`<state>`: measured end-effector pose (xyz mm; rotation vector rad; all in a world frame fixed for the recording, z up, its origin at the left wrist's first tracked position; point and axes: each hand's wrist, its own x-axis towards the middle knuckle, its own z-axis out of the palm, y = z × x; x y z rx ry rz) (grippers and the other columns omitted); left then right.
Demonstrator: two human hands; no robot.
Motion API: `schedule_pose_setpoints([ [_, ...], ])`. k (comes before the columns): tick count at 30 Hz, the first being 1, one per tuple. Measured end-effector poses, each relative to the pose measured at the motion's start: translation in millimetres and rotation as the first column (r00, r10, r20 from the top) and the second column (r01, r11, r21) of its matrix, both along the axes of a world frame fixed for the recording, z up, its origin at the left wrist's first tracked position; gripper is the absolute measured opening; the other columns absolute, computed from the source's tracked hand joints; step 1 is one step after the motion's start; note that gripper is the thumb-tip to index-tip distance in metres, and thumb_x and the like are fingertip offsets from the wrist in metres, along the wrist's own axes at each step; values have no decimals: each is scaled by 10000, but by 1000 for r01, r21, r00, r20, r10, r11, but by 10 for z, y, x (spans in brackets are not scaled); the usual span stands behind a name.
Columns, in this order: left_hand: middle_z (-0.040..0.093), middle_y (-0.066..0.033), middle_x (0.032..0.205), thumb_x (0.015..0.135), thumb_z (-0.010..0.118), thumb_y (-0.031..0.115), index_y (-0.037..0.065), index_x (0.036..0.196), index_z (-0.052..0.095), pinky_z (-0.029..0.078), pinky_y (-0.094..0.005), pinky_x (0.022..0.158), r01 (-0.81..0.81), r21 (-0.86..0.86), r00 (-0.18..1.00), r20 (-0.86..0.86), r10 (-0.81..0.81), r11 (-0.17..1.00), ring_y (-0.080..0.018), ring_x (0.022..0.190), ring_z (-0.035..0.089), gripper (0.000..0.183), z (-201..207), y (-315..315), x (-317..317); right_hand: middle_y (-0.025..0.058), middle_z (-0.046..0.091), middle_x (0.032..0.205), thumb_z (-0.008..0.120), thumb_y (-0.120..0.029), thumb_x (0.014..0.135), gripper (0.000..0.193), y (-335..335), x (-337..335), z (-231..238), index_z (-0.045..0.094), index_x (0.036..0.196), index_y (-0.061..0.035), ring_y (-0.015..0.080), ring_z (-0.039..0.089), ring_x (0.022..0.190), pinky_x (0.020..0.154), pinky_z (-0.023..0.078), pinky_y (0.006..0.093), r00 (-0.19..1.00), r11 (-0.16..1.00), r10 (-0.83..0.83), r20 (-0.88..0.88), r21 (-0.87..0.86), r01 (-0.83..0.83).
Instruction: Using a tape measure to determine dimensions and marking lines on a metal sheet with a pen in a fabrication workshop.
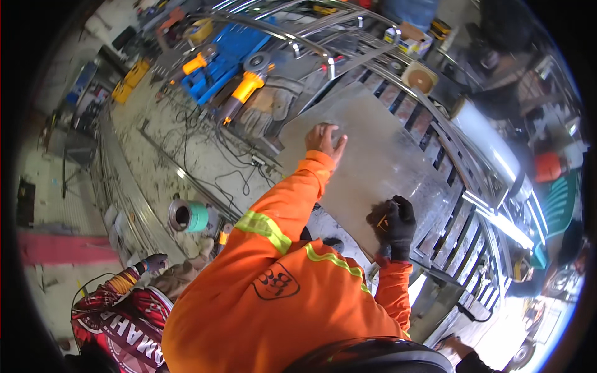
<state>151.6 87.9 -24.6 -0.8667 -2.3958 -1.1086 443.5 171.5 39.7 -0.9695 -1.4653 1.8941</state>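
Note:
A flat grey metal sheet (373, 155) lies across a steel slatted frame (457, 227). My left hand (323, 139) is bare and rests flat on the sheet's far left corner, fingers spread. My right hand (395, 225), in a black glove, sits at the sheet's near edge. It is closed on a small orange-and-yellow tool (382, 222) whose tip touches the sheet; its kind is too small to tell. Both my sleeves are orange with yellow reflective bands.
Two orange-handled angle grinders (244, 89) (195, 63), grey work gloves (268, 107) and a blue case (231, 50) lie beyond the sheet. Cables trail over the concrete floor (186, 155). A teal-wrapped pipe roll (188, 216) lies at left. Another person's gloved hand (155, 262) shows at lower left.

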Motion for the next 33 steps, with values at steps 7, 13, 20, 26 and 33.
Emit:
schedule_pose_setpoints([
  [7, 647, -148, 1026, 855, 783, 457, 73, 1117, 604, 511, -487, 829, -225, -192, 965, 93, 246, 955, -387, 970, 626, 497, -272, -1512, -605, 87, 741, 988, 707, -205, 979, 284, 137, -10, -81, 669, 1191, -19, 162, 710, 892, 785, 568, 306, 976, 957, 53, 210, 269, -110],
  [13, 708, -124, 926, 835, 775, 597, 39, 1142, 663, 543, -425, 813, -50, -238, 826, 536, 174, 970, -299, 877, 686, 647, -409, -1668, -810, 90, 745, 929, 717, -221, 978, 283, 208, -81, 46, 681, 1174, -21, 157, 715, 821, 730, 581, 306, 979, 994, 105, 175, 5, -108],
  [20, 745, -136, 884, 841, 708, 675, 29, 1026, 735, 536, -433, 786, 143, -195, 731, 682, 29, 970, -313, 815, 693, 672, -371, -1869, -807, 118, 757, 972, 757, -364, 925, 435, 319, 35, -121, 692, 1201, -33, 195, 741, 852, 768, 588, 333, 970, 996, 91, 227, -10, -91],
  [26, 551, -16, 578, 936, 674, 606, 72, 734, 598, 367, -290, 462, 89, -63, 371, 928, 26, 994, -125, 471, 484, 576, -308, -2527, -263, 168, 762, 1030, 728, -560, 865, 608, 386, 114, 34, 704, 1224, -70, 291, 748, 932, 859, 577, 381, 902, 973, 102, 420, 147, -178],
  [33, 572, -38, 643, 940, 695, 577, 65, 818, 583, 457, -281, 498, 40, 11, 263, 965, -21, 999, -141, 499, 511, 538, -306, -2739, 44, 164, 756, 1085, 730, -557, 845, 618, 428, 179, 244, 705, 1240, -82, 302, 741, 979, 881, 572, 392, 847, 956, 100, 522, 185, -227],
])
